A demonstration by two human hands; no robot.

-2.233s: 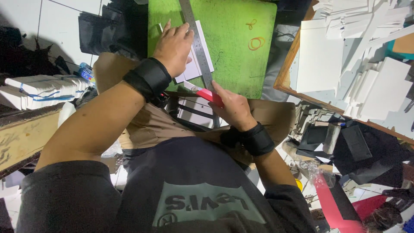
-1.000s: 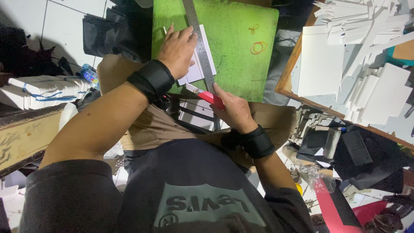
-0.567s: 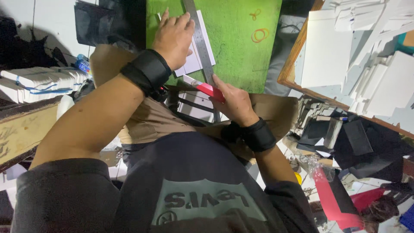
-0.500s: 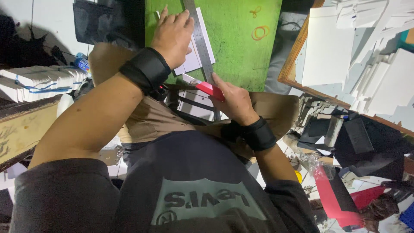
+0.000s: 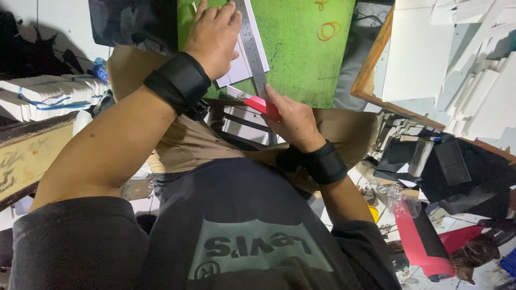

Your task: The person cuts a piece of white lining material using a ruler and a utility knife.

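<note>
While left hand (image 5: 215, 35) presses metal ruler (image 5: 252, 45) flat (fingers spread), right hand (image 5: 293, 121) fingers clench red cutter (image 5: 263, 104); wooden tray (image 5: 371, 80) holds white sheets (image 5: 419, 53).

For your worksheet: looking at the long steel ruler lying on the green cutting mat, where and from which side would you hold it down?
Press on the flat face of the long steel ruler from above, on its left side, as the left hand does. The red-handled craft knife in the right hand probably runs along one edge.

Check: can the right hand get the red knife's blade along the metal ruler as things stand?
Probably yes. The right hand already grips the red knife at the metal ruler's near end, and the left hand presses beside the ruler, not across its edge, on the green mat.
</note>
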